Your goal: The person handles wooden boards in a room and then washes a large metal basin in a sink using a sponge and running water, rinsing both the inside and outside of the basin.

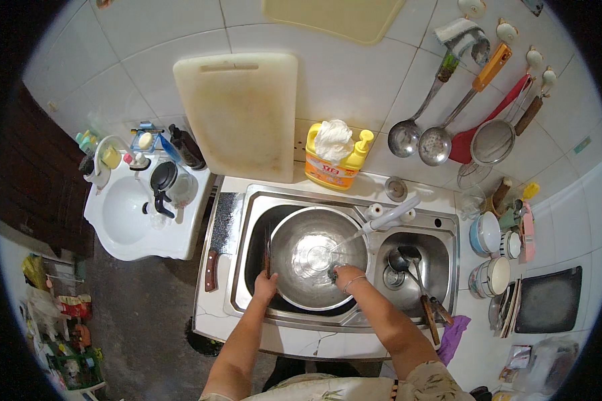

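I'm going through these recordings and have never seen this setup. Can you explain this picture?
There is no machine here: a person works with two bare hands. The camera sits on their head and looks down; its wide fisheye lens bends straight edges.

Water runs from a faucet into a metal bowl, set in the larger basin of a steel sink. Long-handled utensils lie in the smaller basin. On the counter are a yellow jug and a purple cloth.

The left hand grips a dark, narrow object; the right hand seems to hold a small dark thing. I can't identify either object.
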The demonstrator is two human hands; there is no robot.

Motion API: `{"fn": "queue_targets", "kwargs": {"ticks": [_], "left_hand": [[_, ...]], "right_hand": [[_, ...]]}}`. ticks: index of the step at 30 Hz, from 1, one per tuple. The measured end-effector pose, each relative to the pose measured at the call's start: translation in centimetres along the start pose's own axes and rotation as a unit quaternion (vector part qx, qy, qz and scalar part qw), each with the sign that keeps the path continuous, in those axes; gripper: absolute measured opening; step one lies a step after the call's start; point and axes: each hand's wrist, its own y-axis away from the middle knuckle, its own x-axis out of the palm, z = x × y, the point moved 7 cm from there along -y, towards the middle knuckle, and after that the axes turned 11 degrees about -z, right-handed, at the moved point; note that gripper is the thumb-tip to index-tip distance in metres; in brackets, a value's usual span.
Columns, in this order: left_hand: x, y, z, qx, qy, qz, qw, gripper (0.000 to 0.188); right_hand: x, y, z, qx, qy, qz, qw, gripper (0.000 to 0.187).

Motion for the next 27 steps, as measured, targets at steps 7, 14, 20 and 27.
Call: {"fn": "queue_targets", "kwargs": {"ticks": [7, 14, 20, 27], "left_hand": [[-2.8, 3.6, -8.0, 0.040, -0.102, -0.078, 0.991, 0.036], [-1.6, 2.1, -2.6, 0.042, 0.004, -0.045, 0.998, 0.032], [-2.9, 3.7, -6.6, -0.175, 0.063, 0.068, 0.980, 0.026], [-7.5, 5.1, -7.9, -0.145, 0.120, 0.047, 0.981, 0.030]], "right_hand": [[-1.6, -0.8, -1.0, 0.048, -0.135, -0.058, 0.988, 0.034], [-3.7, -0.7, 0.2, 0.082, -0.139, -0.058, 0.985, 0.036], [-8.4, -0.9, 0.4, 0.039, -0.241, -0.172, 0.954, 0.033], [-15.5, 4.2, -4.9, 0.149, -0.243, -0.214, 0.934, 0.052]]}}
